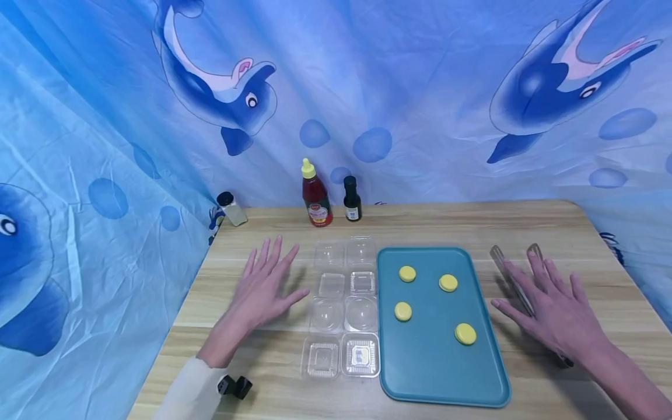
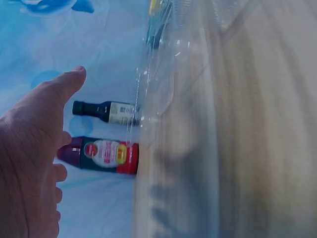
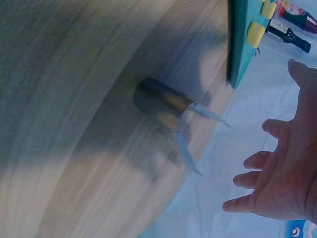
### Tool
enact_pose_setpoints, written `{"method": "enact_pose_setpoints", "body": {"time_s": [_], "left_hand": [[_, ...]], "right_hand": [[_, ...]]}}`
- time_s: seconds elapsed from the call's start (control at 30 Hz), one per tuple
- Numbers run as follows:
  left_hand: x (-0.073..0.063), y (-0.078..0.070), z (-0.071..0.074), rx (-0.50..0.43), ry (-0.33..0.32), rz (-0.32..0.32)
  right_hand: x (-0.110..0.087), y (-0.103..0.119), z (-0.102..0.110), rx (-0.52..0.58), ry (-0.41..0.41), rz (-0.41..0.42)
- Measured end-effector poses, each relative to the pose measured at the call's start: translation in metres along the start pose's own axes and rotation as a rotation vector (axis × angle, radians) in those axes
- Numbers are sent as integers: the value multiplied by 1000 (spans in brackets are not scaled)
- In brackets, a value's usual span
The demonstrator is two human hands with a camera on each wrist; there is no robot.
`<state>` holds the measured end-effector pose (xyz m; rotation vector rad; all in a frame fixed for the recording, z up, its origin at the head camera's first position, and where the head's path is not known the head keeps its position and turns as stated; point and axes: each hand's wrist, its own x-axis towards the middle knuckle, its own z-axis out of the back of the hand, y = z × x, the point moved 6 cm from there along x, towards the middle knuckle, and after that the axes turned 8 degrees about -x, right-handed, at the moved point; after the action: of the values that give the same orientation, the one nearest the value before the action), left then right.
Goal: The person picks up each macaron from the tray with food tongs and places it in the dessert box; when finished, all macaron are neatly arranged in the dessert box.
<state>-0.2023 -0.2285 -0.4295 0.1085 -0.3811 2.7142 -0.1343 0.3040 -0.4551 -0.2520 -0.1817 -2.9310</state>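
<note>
My left hand (image 1: 265, 289), fingers spread, hovers over the table left of the clear plastic clamshell boxes (image 1: 361, 356), holding nothing. These boxes stand in two columns with lids open. To their right lies a blue-green tray (image 1: 425, 373) bearing several round yellow macarons (image 1: 465, 333). My right hand (image 1: 559, 309) spreads its fingers above a pair of metal tongs (image 1: 517, 289), hiding part of them. In the right wrist view the tongs (image 3: 161, 101) lie on the table, apart from the hand (image 3: 285, 173). The left wrist view shows the left hand (image 2: 32, 153) with nothing in it.
At the table's back edge stand a red sauce bottle (image 1: 317, 201) with a yellow cap and a small dark bottle (image 1: 352, 201). A shaker with a black lid (image 1: 232, 209) is at the back left corner. A dolphin-printed curtain (image 1: 409, 76) hangs behind the wooden table (image 1: 525, 219).
</note>
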Motion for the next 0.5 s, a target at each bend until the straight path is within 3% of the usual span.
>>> {"method": "enact_pose_setpoints", "body": {"time_s": [0.23, 0.5], "left_hand": [[31, -20, -10, -67, 44, -76], [55, -47, -29, -238, 105, -175]], "right_hand": [[-2, -12, -9, 37, 35, -40], [-7, -27, -21, 232, 158, -174]]}}
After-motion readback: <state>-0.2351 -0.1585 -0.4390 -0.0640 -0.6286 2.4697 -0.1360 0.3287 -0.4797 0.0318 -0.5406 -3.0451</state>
